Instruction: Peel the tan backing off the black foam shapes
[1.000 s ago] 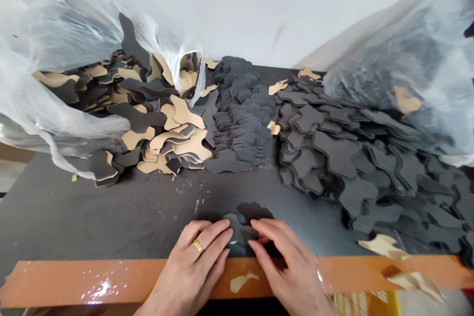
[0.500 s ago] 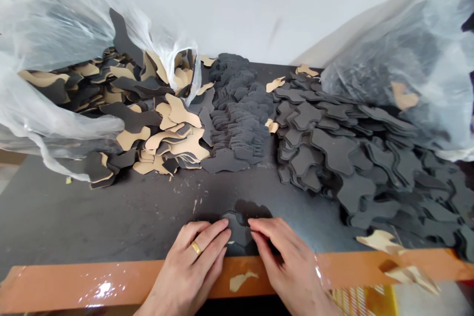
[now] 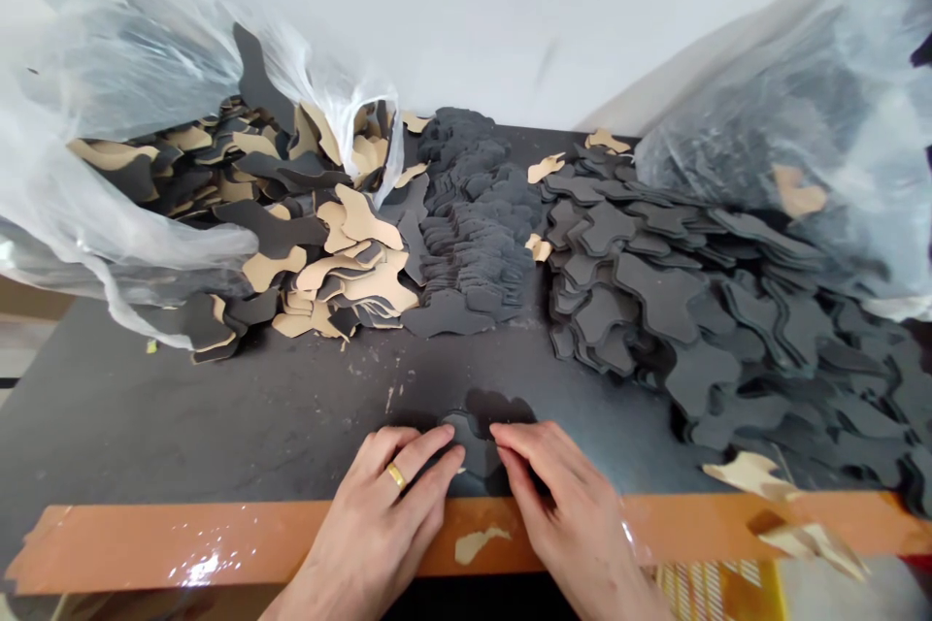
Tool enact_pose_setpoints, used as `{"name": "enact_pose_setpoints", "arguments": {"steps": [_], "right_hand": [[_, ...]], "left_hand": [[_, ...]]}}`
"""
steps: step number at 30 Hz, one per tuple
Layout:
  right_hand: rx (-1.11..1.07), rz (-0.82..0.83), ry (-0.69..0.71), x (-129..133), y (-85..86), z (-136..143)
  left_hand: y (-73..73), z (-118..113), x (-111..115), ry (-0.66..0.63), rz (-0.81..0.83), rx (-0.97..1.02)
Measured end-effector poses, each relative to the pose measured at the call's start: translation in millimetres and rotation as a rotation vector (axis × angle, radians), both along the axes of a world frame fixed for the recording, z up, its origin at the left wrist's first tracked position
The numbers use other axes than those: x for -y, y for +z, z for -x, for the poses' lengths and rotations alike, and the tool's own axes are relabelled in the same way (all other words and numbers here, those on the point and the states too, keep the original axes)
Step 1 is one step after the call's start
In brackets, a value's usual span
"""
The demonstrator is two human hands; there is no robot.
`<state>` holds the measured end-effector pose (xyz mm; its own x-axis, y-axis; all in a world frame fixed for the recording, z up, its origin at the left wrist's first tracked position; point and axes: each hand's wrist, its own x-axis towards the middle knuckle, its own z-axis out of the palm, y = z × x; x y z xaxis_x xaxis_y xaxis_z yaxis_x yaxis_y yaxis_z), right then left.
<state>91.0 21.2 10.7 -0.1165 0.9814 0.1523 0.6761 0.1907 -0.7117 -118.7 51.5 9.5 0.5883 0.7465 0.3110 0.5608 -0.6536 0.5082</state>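
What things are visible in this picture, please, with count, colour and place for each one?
Table: one, black, centre
Wall: one, whitish, behind
Left plastic bag: one, translucent, back left
Right plastic bag: one, translucent, back right
Mixed pieces: uncountable, dark and tan, left
Stacked pieces: uncountable, dark grey, back middle
Right pile: uncountable, dark grey, right
Tan scraps: several, tan, scattered
Strip: one, orange-brown, front edge
Slatted object: one, yellow, below edge, partly hidden
Piece: one visible, dark grey, front centre
Left hand: one, gold ring, fingertips on piece
Right hand: one, bare, fingertips beside piece, grip unclear
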Motion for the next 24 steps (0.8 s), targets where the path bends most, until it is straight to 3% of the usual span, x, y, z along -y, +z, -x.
{"name": "enact_pose_setpoints", "arguments": {"steps": [6,13,20,24], "right_hand": [[0.033,-0.049,0.062,-2,4.3,-6],[0.197,-0.321,0.288,-6,13.3,-2],[0.28,-0.381,0.315,-19,8.6,9],[0.238,-0.398,0.259,-25,0.9,15]], "left_hand": [[3.6,-1,-6,-0.007,0.024,0.018],[19.8,5,-19,-0.027,0.202,0.026],[17.1,6,-27,0.008,0.287,0.033],[18.5,7,-29,0.014,0.322,0.063]]}}
